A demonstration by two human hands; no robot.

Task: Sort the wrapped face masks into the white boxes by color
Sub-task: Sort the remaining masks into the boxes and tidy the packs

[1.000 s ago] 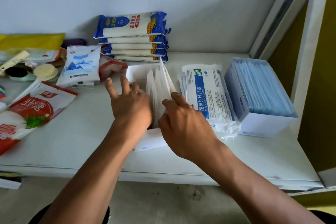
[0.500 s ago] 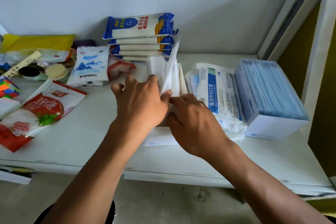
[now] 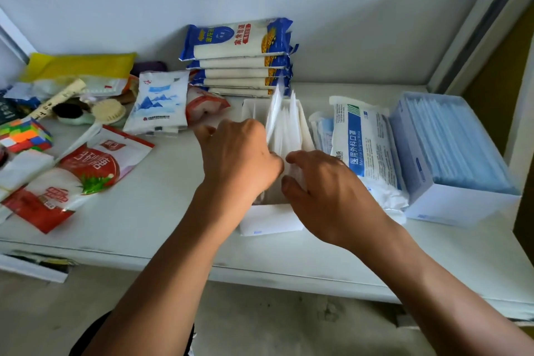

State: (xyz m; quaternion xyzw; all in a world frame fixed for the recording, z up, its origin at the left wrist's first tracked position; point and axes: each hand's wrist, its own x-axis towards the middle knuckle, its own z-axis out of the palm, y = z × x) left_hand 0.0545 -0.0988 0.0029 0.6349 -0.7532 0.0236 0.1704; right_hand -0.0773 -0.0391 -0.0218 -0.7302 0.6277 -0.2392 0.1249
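Two hands: both meet at the near end of the middle white box [image 3: 268,224] on the desk [image 3: 150,211].
left hand [image 3: 239,159]: grip curled round the white wrapped masks [image 3: 286,124] from their 9 o'clock side.
white wrapped masks: thin, glossy, floppy sleeves on edge in that box, long axis 6 to 12 o'clock, tops splayed.
right hand [image 3: 326,193]: grip pinching their near ends from 3 o'clock.
blue-mask box [image 3: 462,205]: farther off at 3 o'clock, full.
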